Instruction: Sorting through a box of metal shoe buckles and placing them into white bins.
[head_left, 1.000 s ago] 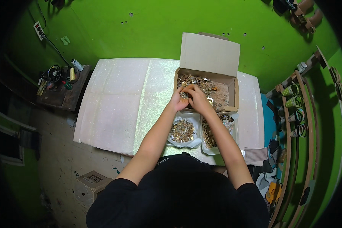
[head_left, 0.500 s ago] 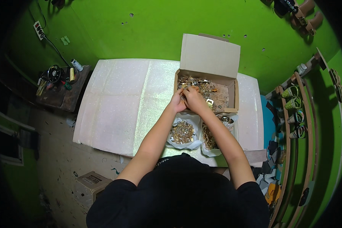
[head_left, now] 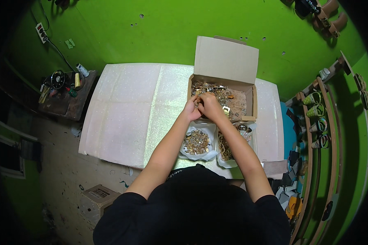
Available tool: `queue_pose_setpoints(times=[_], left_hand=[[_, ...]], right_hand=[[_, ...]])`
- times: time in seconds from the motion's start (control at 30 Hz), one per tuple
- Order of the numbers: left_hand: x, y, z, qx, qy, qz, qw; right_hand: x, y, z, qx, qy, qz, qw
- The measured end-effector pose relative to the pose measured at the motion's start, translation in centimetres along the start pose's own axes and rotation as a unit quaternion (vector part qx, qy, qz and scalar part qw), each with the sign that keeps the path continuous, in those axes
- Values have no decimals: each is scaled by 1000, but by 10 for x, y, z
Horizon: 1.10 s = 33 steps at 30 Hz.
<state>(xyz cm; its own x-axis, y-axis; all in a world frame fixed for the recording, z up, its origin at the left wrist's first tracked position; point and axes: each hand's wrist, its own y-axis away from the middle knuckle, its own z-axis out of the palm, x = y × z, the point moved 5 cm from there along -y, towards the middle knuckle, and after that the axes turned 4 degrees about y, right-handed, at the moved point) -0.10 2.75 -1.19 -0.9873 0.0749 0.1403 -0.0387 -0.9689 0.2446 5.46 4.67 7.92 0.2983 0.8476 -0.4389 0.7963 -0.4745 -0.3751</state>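
— Now, how should the picking go?
— Gently, I think: both hands meet over the near left corner of the open cardboard box (head_left: 249,109) on the table (head_left: 126,110). The left hand (head_left: 191,111) and right hand (head_left: 210,106) have fingers pinched narrow around a small metal piece (head_left: 198,101), best lifted clear of the tangle.
— And the containers?
— The box holds loose brassy fittings (head_left: 229,100). Nearer sit two white bags: the left bag (head_left: 208,154) of small fittings, the right bag (head_left: 225,163) of chain-like bits.

cardboard box (head_left: 249,107) | lid up (flap vertical) | small metal pieces (head_left: 227,98) inside | on table
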Motion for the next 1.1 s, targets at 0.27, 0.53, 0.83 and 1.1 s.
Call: queue_pose_setpoints(times=[0.27, 0.53, 0.83, 1.1], left_hand=[[-6, -4, 11, -47, 35, -21, 998], [-3, 5, 22, -227, 75, -57, 969], [2, 8, 21, -106, 22, 3, 994], [2, 6, 19, -100, 32, 10, 994]], right_hand=[[38, 9, -4, -5, -333, 222, 916], [26, 40, 8, -18, -661, 337, 671], [19, 93, 21, -135, -616, 343, 696], [10, 105, 22, -204, -441, 273, 830]])
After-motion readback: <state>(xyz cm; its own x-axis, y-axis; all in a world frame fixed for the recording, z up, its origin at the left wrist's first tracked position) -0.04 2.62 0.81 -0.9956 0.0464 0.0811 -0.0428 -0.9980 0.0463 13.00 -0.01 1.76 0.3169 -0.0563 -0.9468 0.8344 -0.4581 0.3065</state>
